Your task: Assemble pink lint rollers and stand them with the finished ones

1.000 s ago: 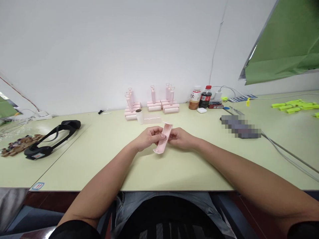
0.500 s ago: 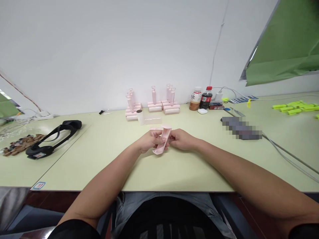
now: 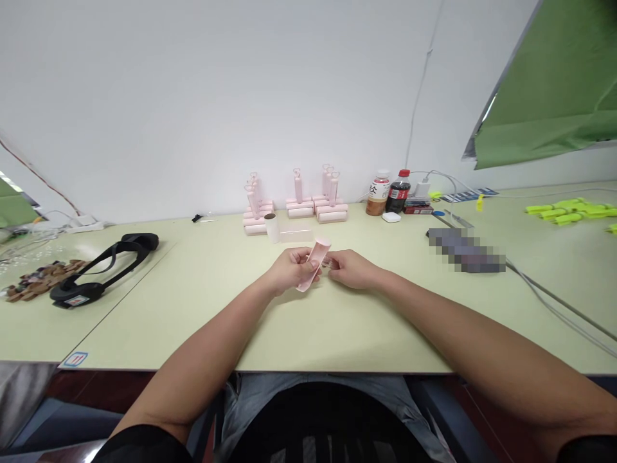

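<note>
My left hand (image 3: 292,270) is closed around a pink trough-shaped lint roller cover (image 3: 314,265), held tilted above the table with its hollow side showing. Close by on the right, my right hand (image 3: 351,269) has its fingers pinched on a small clear, pinkish part (image 3: 330,262), mostly hidden by the fingers. Behind my hands, a white paper roll (image 3: 272,228) with a brown inside stands upright. Beside that roll lies a flat pale pink piece (image 3: 296,236). Several pink lint rollers (image 3: 299,209) with upright handles stand along the wall.
A drink bottle with a white cap (image 3: 378,193) and a cola bottle (image 3: 398,191) stand at the back right. A blurred-out dark object (image 3: 465,249) and cables lie to the right, with yellow-green parts (image 3: 569,211) beyond. A black headset (image 3: 103,270) and brown pieces (image 3: 41,281) lie left.
The pink cover has turned in my left hand and now shows narrower. My right hand stays beside it, with the clear part slightly more in sight.
</note>
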A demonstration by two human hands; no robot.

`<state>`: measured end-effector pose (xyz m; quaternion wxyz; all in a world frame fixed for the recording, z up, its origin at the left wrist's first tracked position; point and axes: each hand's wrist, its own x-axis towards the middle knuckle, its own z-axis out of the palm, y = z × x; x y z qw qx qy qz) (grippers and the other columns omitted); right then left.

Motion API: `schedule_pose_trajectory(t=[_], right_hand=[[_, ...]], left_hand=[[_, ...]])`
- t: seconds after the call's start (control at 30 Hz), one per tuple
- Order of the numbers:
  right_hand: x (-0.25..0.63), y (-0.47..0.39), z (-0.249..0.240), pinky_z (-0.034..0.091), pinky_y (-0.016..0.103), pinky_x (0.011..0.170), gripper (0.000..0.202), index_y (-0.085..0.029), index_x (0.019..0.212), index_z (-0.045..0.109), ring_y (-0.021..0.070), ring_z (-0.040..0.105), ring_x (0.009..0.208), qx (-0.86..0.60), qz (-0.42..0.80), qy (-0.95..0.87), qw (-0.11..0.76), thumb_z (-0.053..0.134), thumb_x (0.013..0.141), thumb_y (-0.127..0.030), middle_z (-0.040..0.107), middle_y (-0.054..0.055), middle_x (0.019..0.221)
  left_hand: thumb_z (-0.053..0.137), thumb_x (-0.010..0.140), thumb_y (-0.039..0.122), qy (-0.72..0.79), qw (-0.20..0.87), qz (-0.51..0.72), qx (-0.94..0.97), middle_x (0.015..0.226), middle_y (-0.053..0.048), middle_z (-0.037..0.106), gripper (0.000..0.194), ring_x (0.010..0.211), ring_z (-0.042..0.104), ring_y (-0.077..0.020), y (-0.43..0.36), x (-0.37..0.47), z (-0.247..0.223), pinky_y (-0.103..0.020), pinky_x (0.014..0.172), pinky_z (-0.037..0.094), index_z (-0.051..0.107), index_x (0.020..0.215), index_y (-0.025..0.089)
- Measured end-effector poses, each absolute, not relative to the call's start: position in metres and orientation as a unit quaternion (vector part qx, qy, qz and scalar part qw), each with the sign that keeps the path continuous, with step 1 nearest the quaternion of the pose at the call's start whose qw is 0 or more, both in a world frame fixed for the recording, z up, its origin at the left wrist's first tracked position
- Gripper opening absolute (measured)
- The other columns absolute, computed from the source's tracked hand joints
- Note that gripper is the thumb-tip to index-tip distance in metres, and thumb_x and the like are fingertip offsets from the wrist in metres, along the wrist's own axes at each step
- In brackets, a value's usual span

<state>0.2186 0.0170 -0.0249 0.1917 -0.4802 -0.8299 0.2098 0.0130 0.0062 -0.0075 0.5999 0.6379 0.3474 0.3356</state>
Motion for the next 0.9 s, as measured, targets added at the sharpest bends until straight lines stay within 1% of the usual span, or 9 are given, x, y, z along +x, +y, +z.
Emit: schedule_pose_trajectory(t=[0.1, 0.17, 0.3, 0.4, 0.47, 0.53, 0.7, 0.8, 0.9], right_hand=[[0.218, 0.017, -0.025, 0.034, 0.025, 0.059, 0.009, -0.018, 0.073, 0.058, 0.0147, 0.049, 0.062, -0.474, 0.180, -0.839, 0.198, 0.050, 0.072, -0.013, 0.056, 0.000, 0.066], [0.214, 0.015, -0.027, 0.038, 0.026, 0.065, 0.012, -0.017, 0.077, 0.061, 0.0170, 0.053, 0.070, -0.455, 0.138, -0.855, 0.209, 0.051, 0.073, -0.012, 0.061, 0.004, 0.077], [0.198, 0.011, -0.036, 0.043, 0.036, 0.087, 0.033, -0.015, 0.105, 0.064, 0.0248, 0.057, 0.101, -0.384, 0.095, -0.887, 0.240, 0.051, 0.074, -0.010, 0.065, 0.013, 0.108], [0.182, 0.012, -0.043, 0.041, 0.043, 0.097, 0.044, -0.013, 0.118, 0.060, 0.0276, 0.053, 0.114, -0.344, 0.077, -0.906, 0.234, 0.051, 0.075, -0.010, 0.063, 0.015, 0.120], [0.171, 0.014, -0.044, 0.039, 0.044, 0.100, 0.046, -0.013, 0.121, 0.058, 0.0277, 0.051, 0.117, -0.335, 0.055, -0.913, 0.224, 0.051, 0.075, -0.010, 0.062, 0.015, 0.122], [0.159, 0.016, -0.042, 0.040, 0.043, 0.099, 0.048, -0.011, 0.123, 0.055, 0.0281, 0.052, 0.114, -0.353, 0.035, -0.913, 0.203, 0.051, 0.076, -0.010, 0.061, 0.016, 0.122], [0.136, 0.024, -0.031, 0.045, 0.043, 0.082, 0.047, -0.008, 0.123, 0.052, 0.0335, 0.054, 0.101, -0.449, 0.021, -0.883, 0.134, 0.052, 0.075, -0.009, 0.059, 0.020, 0.124], [0.128, 0.028, -0.028, 0.045, 0.041, 0.082, 0.048, -0.009, 0.123, 0.051, 0.0349, 0.053, 0.106, -0.477, 0.049, -0.868, 0.127, 0.052, 0.076, -0.007, 0.060, 0.021, 0.121], [0.126, 0.030, -0.027, 0.045, 0.038, 0.080, 0.050, -0.009, 0.126, 0.049, 0.0338, 0.055, 0.109, -0.499, 0.085, -0.855, 0.109, 0.053, 0.077, -0.009, 0.061, 0.021, 0.119]], left_hand=[[0.075, 0.067, 0.053, 0.360, 0.571, 0.381, 0.632, 0.081, -0.006, 0.067, 0.052, 0.066, 0.065, -0.0165, 0.012, 0.006, 0.000, -0.024, 0.054, 0.045, 0.059, 0.100, 0.016], [0.074, 0.067, 0.055, 0.403, 0.521, 0.424, 0.622, 0.082, -0.006, 0.067, 0.053, 0.065, 0.065, -0.0171, 0.020, -0.003, 0.007, -0.022, 0.050, 0.042, 0.056, 0.100, 0.018], [0.068, 0.073, 0.045, 0.533, 0.358, 0.423, 0.640, 0.070, -0.002, 0.064, 0.032, 0.056, 0.056, -0.0136, 0.041, -0.022, 0.014, -0.022, 0.047, 0.036, 0.059, 0.086, 0.017], [0.064, 0.075, 0.037, 0.572, 0.233, 0.363, 0.697, 0.067, 0.000, 0.062, 0.020, 0.057, 0.051, -0.0122, 0.059, -0.027, 0.011, -0.024, 0.052, 0.036, 0.065, 0.080, 0.018], [0.064, 0.075, 0.034, 0.574, 0.195, 0.326, 0.725, 0.068, 0.000, 0.063, 0.017, 0.060, 0.053, -0.0135, 0.071, -0.024, 0.007, -0.025, 0.056, 0.037, 0.068, 0.078, 0.018], [0.064, 0.075, 0.032, 0.576, 0.181, 0.299, 0.739, 0.069, -0.001, 0.065, 0.016, 0.063, 0.055, -0.0148, 0.083, -0.019, 0.004, -0.026, 0.058, 0.038, 0.070, 0.080, 0.018], [0.062, 0.076, 0.028, 0.582, 0.128, 0.271, 0.756, 0.077, -0.004, 0.069, 0.018, 0.070, 0.057, -0.0174, 0.102, -0.009, -0.001, -0.027, 0.062, 0.037, 0.074, 0.086, 0.018], [0.061, 0.078, 0.028, 0.566, 0.110, 0.255, 0.776, 0.078, -0.006, 0.067, 0.018, 0.074, 0.058, -0.0195, 0.107, -0.006, -0.004, -0.028, 0.063, 0.037, 0.076, 0.084, 0.018], [0.058, 0.081, 0.030, 0.543, 0.052, 0.220, 0.809, 0.087, -0.009, 0.066, 0.022, 0.081, 0.058, -0.0222, 0.111, -0.005, -0.009, -0.029, 0.065, 0.037, 0.076, 0.088, 0.019]])
